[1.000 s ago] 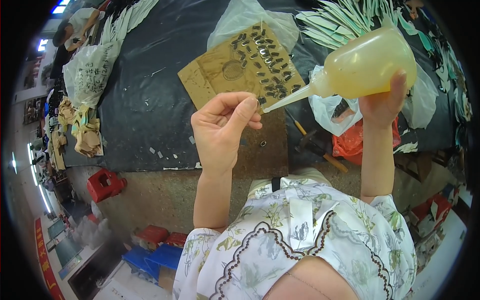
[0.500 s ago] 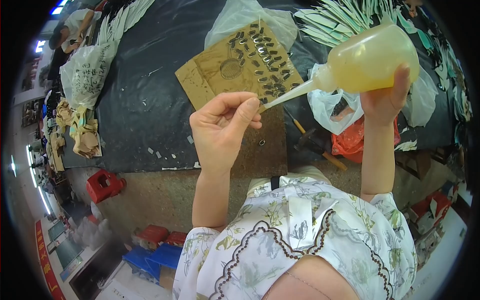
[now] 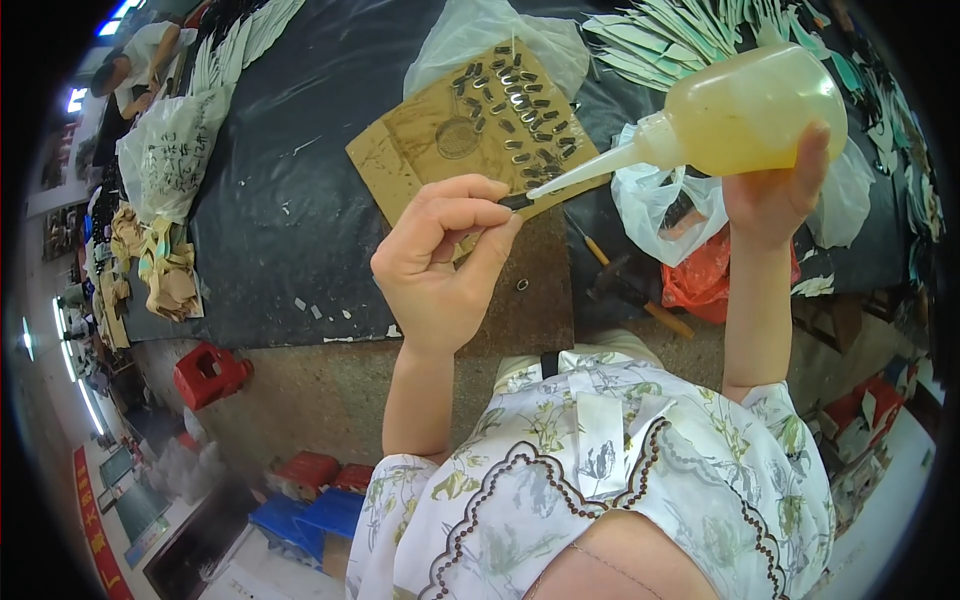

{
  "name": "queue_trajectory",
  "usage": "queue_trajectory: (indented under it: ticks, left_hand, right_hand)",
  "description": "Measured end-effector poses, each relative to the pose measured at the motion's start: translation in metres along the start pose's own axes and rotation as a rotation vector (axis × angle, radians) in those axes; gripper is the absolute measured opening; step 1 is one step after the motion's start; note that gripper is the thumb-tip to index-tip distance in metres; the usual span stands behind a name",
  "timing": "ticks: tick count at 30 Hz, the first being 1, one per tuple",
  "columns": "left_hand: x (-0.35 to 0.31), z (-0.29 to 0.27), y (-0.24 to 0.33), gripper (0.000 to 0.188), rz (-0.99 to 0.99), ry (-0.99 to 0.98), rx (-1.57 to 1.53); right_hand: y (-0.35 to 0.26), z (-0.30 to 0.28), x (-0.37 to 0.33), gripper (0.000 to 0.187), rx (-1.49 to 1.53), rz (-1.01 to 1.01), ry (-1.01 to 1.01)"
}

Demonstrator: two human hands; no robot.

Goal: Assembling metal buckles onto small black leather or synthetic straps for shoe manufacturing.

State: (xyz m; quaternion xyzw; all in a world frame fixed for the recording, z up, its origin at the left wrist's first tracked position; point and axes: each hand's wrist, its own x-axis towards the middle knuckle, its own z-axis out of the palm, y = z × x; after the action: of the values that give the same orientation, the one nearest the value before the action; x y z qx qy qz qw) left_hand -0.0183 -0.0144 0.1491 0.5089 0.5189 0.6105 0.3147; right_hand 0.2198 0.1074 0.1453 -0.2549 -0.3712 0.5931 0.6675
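My left hand pinches a small dark strip-like piece between thumb and fingers. In my right hand is a clear squeeze bottle of yellowish liquid, tilted with its base up to the right. Its long pale nozzle points down-left, and the tip is at the dark piece; whether they touch I cannot tell. Just beyond lies a brown cardboard sheet bearing many small dark, shiny pieces, some in rough rows. A small ring lies on the brown board nearer me.
A hammer and white and red plastic bags lie right of the board. Pale cut pieces are stacked at the far right. On the left are a white sack and crumpled brown paper. Another person works far left.
My left fingers have spread a little, and the dark piece now shows between them. The bottle has shifted slightly right, its nozzle tip a bit higher.
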Motion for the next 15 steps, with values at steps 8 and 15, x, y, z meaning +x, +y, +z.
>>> queue_trajectory:
  ticks: [8, 15]
  left_hand:
    - [-0.007, 0.002, 0.004, 0.014, -0.04, 0.011, -0.033]
    - [-0.008, 0.0, -0.001, 0.014, -0.051, 0.012, -0.029]
  right_hand:
    - [-0.003, -0.01, -0.008, 0.06, -0.012, -0.017, -0.028]
    - [0.006, -0.013, -0.005, 0.06, -0.035, -0.018, -0.015]
